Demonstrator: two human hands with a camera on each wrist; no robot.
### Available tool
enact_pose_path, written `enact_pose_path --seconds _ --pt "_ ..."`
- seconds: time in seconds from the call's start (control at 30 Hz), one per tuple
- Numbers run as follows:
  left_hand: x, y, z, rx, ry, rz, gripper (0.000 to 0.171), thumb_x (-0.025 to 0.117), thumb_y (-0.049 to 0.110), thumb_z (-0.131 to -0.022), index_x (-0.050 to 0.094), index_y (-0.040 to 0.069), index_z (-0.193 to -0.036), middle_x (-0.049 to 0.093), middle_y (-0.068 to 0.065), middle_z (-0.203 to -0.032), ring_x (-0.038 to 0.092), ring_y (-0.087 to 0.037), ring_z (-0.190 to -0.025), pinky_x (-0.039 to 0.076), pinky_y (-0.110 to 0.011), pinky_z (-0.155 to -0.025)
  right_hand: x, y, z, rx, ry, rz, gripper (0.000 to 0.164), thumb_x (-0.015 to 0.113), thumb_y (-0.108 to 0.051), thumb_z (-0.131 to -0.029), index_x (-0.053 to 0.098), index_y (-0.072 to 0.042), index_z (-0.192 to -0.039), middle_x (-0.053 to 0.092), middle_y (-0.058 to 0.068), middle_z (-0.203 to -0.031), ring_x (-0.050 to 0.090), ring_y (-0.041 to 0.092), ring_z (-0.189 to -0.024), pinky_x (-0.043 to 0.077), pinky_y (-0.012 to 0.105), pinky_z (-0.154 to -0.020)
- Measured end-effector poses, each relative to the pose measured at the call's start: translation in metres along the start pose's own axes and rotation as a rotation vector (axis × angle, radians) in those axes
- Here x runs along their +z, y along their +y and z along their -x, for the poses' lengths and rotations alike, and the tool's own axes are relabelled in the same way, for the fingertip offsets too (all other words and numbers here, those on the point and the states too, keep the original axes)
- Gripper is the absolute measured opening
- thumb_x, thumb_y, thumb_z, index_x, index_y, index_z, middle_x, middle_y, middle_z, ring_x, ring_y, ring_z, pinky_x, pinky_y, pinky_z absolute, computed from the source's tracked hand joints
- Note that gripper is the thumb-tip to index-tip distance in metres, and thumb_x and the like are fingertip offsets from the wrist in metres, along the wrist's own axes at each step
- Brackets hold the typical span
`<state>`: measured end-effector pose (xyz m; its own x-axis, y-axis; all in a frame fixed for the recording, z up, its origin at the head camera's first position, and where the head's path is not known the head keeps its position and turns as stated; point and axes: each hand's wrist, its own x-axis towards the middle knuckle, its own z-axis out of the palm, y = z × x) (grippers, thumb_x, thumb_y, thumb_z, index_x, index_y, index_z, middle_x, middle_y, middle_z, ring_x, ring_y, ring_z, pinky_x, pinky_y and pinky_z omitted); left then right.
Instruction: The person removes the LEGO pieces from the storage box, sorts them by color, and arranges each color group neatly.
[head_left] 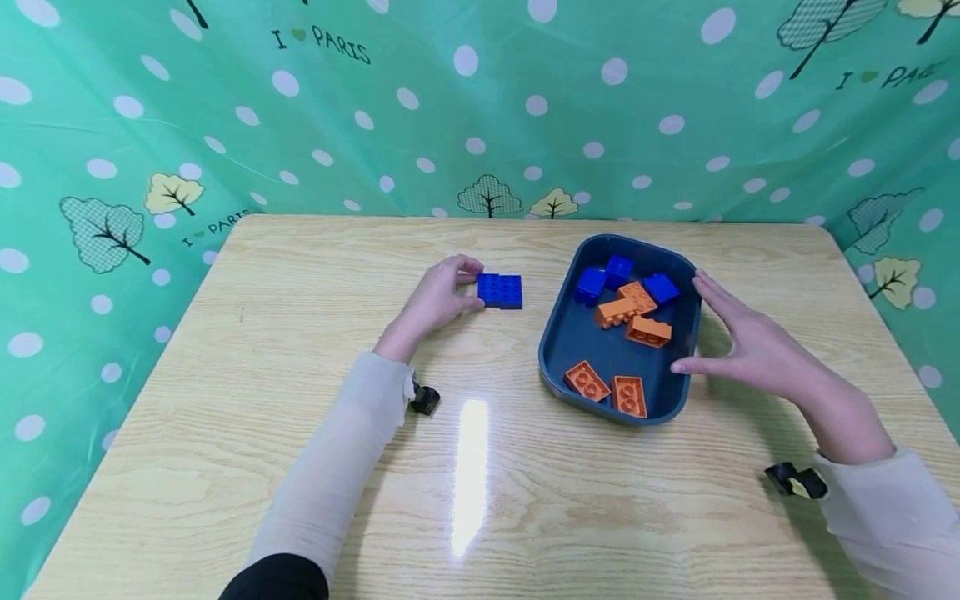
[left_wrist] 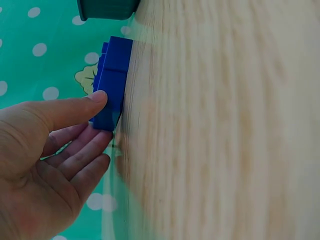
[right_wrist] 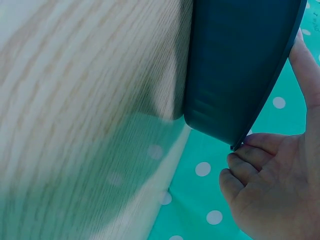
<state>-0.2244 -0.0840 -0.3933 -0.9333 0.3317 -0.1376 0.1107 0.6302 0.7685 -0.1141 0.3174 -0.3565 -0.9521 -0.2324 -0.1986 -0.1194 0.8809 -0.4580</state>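
Observation:
Two blue toy bricks (head_left: 511,292) lie side by side on the table, studs up and slightly offset. My left hand (head_left: 437,296) pinches the left one at its near and far corners, thumb on the near side. In the left wrist view the thumb presses the blue brick (left_wrist: 112,90) while the other fingertips sit by its end. On the right, a dark blue tray (head_left: 588,354) holds several blue and orange bricks (head_left: 648,332). My right hand (head_left: 757,346) rests at the tray's right rim with thumb and fingers spread. In the right wrist view, fingertips touch the rim of the tray (right_wrist: 230,65).
The wooden table (head_left: 300,333) ends at the back against a green dotted curtain (head_left: 420,100). Inside the tray, two orange bricks (head_left: 628,396) lie with their hollow undersides up near its front wall. Small black devices (head_left: 425,399) sit at both wrists.

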Motion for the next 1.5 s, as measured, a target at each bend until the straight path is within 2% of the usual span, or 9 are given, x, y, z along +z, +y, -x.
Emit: enact_pose_path --seconds 0.4,0.63,0.97,1.5 --pt "0.001 0.000 -0.001 0.029 -0.001 -0.029 0.062 0.079 0.009 -0.084 0.050 0.004 -0.138 0.053 -0.013 -0.144 0.054 -0.028 -0.134 0.042 -0.036 -0.115 0.000 0.001 0.001 0.004 -0.002 -0.007 0.122 0.082 -0.049 -0.078 -0.004 -0.020 -0.161 -0.009 0.002 -0.169 0.009 0.049 -0.151 0.021 0.075 -0.111" --pt "-0.004 0.005 0.003 0.022 0.021 -0.007 0.062 0.078 0.014 -0.086 0.050 0.007 -0.140 0.052 -0.009 -0.146 0.053 -0.026 -0.135 0.043 -0.039 -0.115 0.000 0.000 0.001 -0.003 0.004 0.001 0.122 0.082 -0.049 -0.078 -0.003 -0.020 -0.161 -0.008 0.003 -0.169 0.011 0.050 -0.151 0.022 0.074 -0.111" --pt "-0.011 0.016 0.007 0.051 0.063 0.011 0.058 0.077 0.017 -0.087 0.051 0.009 -0.139 0.054 -0.006 -0.143 0.053 -0.025 -0.134 0.044 -0.040 -0.114 0.000 0.000 0.001 -0.005 0.005 -0.006 0.122 0.082 -0.049 -0.078 -0.003 -0.020 -0.161 -0.007 0.004 -0.169 0.012 0.050 -0.151 0.022 0.074 -0.111" --pt "-0.011 0.040 0.014 0.139 0.065 0.022 0.055 0.077 0.018 -0.088 0.052 0.008 -0.137 0.055 -0.007 -0.141 0.055 -0.023 -0.132 0.041 -0.034 -0.116 -0.001 0.000 0.001 0.000 0.005 -0.012 0.122 0.082 -0.049 -0.078 -0.002 -0.020 -0.161 -0.006 0.005 -0.169 0.011 0.049 -0.151 0.022 0.074 -0.112"
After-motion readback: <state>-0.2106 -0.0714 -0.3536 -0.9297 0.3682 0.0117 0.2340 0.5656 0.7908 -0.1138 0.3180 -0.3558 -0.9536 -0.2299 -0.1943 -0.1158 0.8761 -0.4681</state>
